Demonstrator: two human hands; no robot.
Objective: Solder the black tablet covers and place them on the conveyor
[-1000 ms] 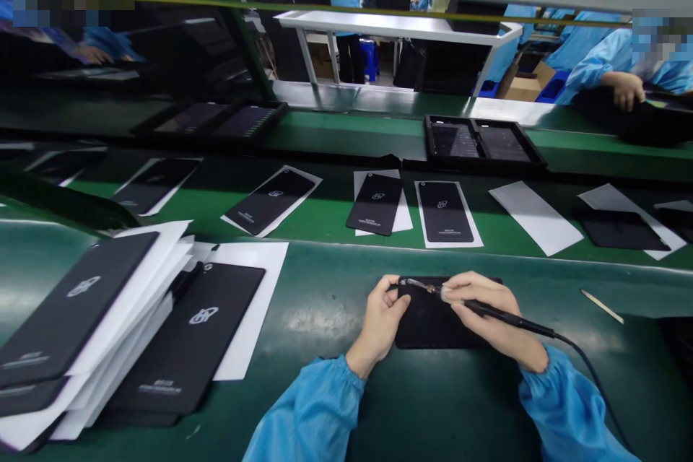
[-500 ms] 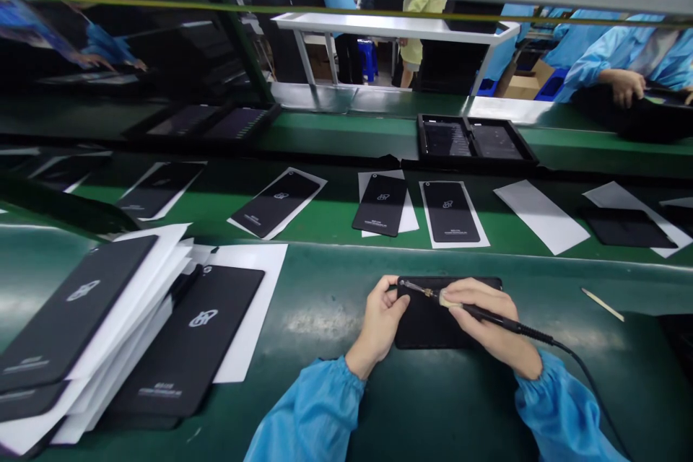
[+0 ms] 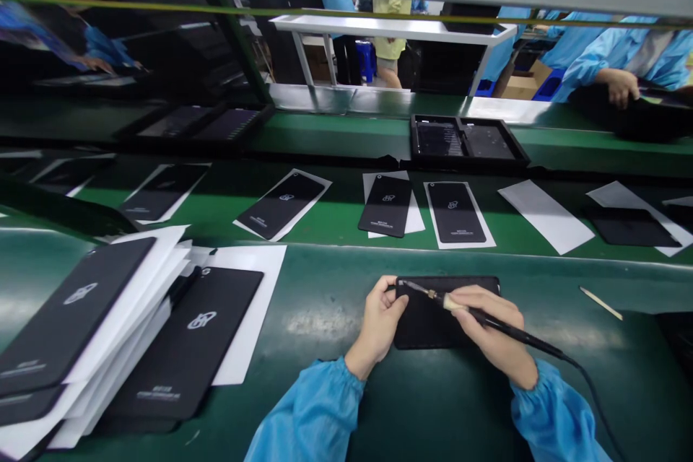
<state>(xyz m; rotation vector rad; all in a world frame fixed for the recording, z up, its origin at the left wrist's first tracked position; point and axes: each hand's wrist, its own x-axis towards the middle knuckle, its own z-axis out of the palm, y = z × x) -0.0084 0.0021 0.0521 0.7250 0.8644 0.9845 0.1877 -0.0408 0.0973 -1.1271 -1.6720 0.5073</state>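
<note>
Head view: soldering iron pinched pen-style in right hand, fingers closed on its grip, tip lowered to the upper left corner of a dark device body lying flat on the green bench, just in front of the operator. Left hand braced against the left edge of the device body, thumb on top, fingers curled under, pinning rather than lifting it. Cord trailing off to the right from the iron. Stack of black back covers interleaved with white sheets at far left; further covers on the conveyor belt beyond; thin stick lying to the right. Co-worker's hand at upper right, well apart. For a sound joint, probably best: heel of right hand rested on the bench, tip held steady on the corner only, left thumb kept clear of the hot end, cord slack so nothing drags.
</note>
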